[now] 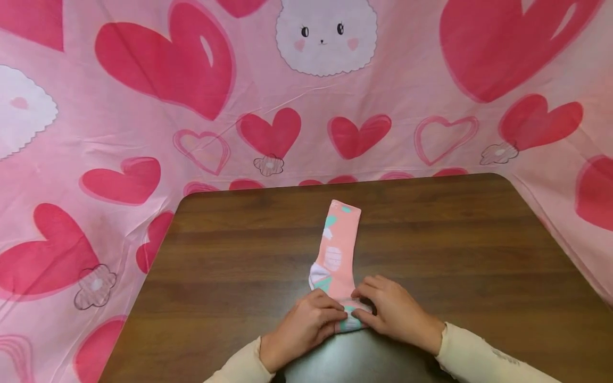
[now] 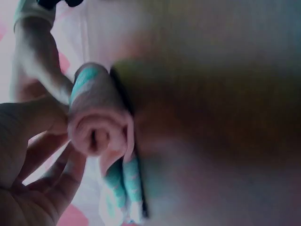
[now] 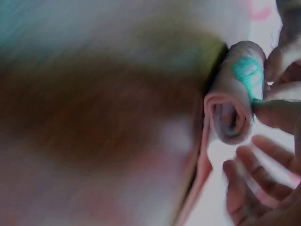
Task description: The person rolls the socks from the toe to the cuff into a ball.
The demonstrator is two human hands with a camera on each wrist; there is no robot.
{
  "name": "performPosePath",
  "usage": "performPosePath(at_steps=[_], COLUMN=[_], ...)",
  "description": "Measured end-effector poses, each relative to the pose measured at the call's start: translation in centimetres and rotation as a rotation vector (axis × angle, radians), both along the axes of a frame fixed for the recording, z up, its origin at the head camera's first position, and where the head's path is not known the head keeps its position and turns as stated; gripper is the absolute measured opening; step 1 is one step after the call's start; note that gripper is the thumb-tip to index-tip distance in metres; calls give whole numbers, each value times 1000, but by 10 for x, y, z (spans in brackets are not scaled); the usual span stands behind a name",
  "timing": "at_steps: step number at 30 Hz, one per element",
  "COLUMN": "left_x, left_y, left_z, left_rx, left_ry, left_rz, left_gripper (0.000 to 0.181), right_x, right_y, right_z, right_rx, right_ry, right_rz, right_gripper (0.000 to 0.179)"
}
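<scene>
A peach-pink sock with mint-green and white patches lies on the wooden table, its cuff pointing away from me and its pale heel on the left. The near end is wound into a roll, whose spiral shows at its end in both wrist views. My left hand holds the roll's left end with thumb and bent fingers. At the right end, my right hand has its thumb on the near side and its index finger on the far side of the roll. Its other fingers hang loosely curled in the right wrist view.
The dark wooden table has rounded far corners. A pink cloth printed with red hearts and white fluffy faces hangs behind and beside it. A bright glare lies on the tabletop near its front edge.
</scene>
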State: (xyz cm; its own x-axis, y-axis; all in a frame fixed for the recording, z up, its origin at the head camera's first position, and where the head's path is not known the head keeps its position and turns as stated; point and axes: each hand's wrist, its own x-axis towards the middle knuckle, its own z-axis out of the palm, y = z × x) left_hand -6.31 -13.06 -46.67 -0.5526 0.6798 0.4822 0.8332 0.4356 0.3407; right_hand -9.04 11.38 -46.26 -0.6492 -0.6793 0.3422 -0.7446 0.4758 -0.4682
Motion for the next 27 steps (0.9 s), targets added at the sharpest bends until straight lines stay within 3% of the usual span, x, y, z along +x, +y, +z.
performPosePath(at_steps=[4,7,10,13,19,27], left_x=[-2,-1,0,0,0,0], left_y=[-2,-4,-5,-6,-7,-8], left_z=[2,1,0,-1,-2,-4], left_rx=[-94,-113,-101,-110,-197,-180], left_ry=[80,96,57,39,80,46], left_rz=[-30,-39,-31,-31,-32,-28], left_gripper=[9,8,12,16,37,27], right_x=[6,8,8,7,7,7], right_y=[8,12,12,10,7,3], right_z=[-3,-6,-8,-9,-7,-7], right_rx=[15,64,115,140,170,156], right_ry=[309,416,488,536,545,539], right_rz=[182,262,283,292,274,251], right_gripper=[24,21,22,23,35,38])
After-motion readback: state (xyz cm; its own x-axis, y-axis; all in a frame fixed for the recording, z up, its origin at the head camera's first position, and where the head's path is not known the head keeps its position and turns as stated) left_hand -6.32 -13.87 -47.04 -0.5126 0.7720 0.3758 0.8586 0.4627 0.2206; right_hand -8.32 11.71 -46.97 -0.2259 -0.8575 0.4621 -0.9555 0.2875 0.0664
